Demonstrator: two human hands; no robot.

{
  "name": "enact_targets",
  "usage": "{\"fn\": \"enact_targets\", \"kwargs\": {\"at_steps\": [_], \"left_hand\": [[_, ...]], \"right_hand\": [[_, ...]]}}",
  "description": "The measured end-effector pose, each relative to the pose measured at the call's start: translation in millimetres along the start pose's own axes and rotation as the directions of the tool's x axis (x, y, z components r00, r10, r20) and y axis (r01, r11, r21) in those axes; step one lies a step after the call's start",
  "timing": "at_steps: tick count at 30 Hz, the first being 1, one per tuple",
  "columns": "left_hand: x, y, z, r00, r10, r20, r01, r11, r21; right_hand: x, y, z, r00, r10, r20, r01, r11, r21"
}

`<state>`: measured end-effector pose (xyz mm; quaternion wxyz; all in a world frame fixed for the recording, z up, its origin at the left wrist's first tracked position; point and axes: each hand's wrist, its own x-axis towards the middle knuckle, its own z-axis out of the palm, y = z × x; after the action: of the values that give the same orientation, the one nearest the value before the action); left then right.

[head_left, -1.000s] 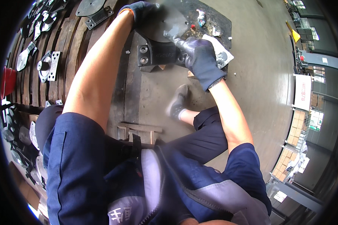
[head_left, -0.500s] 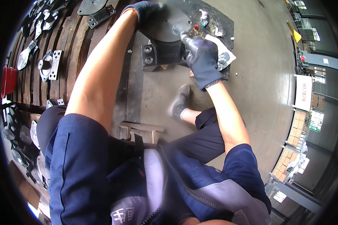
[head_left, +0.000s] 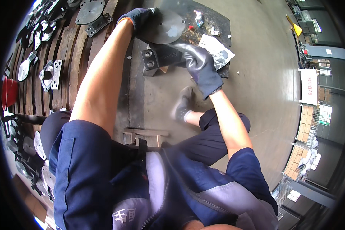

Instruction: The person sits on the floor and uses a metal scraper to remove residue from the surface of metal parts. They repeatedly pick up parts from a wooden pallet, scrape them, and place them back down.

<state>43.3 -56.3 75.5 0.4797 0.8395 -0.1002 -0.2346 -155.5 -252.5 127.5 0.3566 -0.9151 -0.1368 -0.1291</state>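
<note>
Metal part [head_left: 168,30] on table [head_left: 214,19], prob. mid-job.
L hand [head_left: 140,18] at its L edge, R hand [head_left: 201,63] curled at its front; can't tell if either grips. Done vs. left unclear.

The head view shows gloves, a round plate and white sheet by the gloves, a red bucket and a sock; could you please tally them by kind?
Gloves: 2
Round plate: 1
White sheet: 1
Red bucket: 1
Sock: 1
Total: 6
</note>
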Motion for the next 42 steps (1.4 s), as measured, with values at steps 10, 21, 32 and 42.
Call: {"fn": "enact_targets", "kwargs": {"at_steps": [10, 21, 32, 42], "left_hand": [[-22, 14, 3, 0.955, 0.292, 0.044, -0.287, 0.886, 0.365], [-14, -8, 0, 0.998, -0.057, 0.028, 0.063, 0.931, -0.359], [4, -28, -9, 0.991, -0.126, 0.033, 0.126, 0.858, -0.498], [17, -49, -13, 0.98, -0.186, 0.07, 0.19, 0.771, -0.609]], "right_hand": [[-6, 12, 9, 0.991, 0.085, -0.101, -0.102, 0.978, -0.181], [-94, 10, -60, 0.674, 0.728, -0.125, -0.545, 0.604, 0.581], [-140, 125, -74, 0.609, 0.586, -0.535, -0.746, 0.651, -0.138], [-118, 115, -78, 0.687, 0.545, -0.48, -0.726, 0.547, -0.417]]}}
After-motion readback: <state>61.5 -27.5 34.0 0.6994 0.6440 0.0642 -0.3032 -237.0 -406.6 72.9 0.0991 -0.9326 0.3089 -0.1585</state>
